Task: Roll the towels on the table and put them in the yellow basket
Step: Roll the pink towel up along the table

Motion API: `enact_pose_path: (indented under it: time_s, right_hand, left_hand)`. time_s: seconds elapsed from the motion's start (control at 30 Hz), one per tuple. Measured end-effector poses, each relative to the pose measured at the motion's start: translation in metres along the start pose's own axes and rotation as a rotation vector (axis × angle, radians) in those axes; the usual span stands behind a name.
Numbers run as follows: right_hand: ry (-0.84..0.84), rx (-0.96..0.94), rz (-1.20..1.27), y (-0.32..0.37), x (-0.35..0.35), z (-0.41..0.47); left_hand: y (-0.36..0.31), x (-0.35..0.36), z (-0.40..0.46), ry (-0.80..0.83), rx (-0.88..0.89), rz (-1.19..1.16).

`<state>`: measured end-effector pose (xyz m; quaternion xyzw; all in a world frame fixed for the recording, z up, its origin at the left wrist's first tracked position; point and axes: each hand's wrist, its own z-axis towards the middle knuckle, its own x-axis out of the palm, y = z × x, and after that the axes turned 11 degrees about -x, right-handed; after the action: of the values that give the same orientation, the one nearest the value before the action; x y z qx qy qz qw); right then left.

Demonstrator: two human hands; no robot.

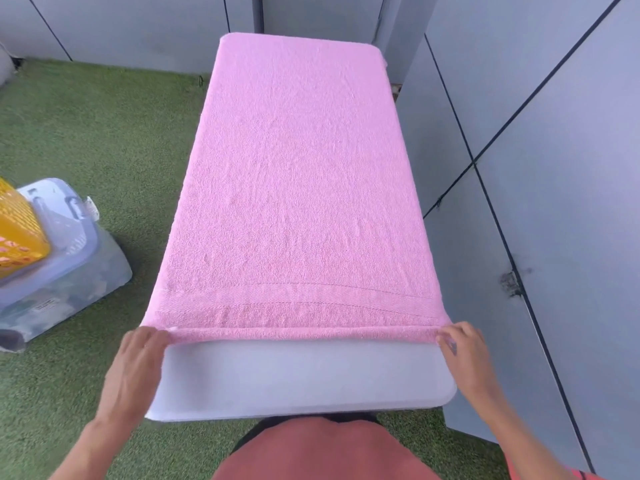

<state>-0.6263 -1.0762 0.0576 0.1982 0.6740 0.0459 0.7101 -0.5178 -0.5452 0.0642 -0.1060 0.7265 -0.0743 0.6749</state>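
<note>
Left hand [136, 355] pinched the near left corner of the pink towel [298, 188]; right hand [462, 348] pinched the near right corner, fingers curled on the hem. Near edge was turned over into a thin first fold between the two hands. Towel lay flat along the white table [298, 379], covering it to the far end; a bare strip of table showed nearest the person. Yellow basket [17, 233] sat at far left on a clear lidded bin [69, 268], on green turf [104, 133].
</note>
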Motion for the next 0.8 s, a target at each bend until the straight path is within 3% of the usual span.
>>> enact_pose_path:
  time_s: [0.13, 0.43, 0.57, 0.67, 0.8]
  right_hand:
    - [0.04, -0.029, -0.025, 0.001, 0.005, -0.009]
    - [0.071, -0.038, -0.077, -0.005, 0.004, 0.013]
    - [0.236, -0.04, -0.026, -0.018, -0.01, 0.008]
    - [0.369, 0.058, 0.112, -0.019, -0.026, 0.025]
    - [0.175, 0.293, 0.379, -0.006, -0.026, 0.041]
  left_hand:
    - [0.002, 0.023, -0.015, -0.056, 0.009, 0.011]
    - [0.001, 0.016, 0.021, 0.01, -0.02, 0.007]
    - [0.017, 0.002, 0.037, 0.192, 0.008, 0.009]
    - [0.017, -0.009, 0.056, 0.402, -0.106, -0.006]
    - [0.01, -0.013, 0.066, 0.315, -0.174, -0.22]
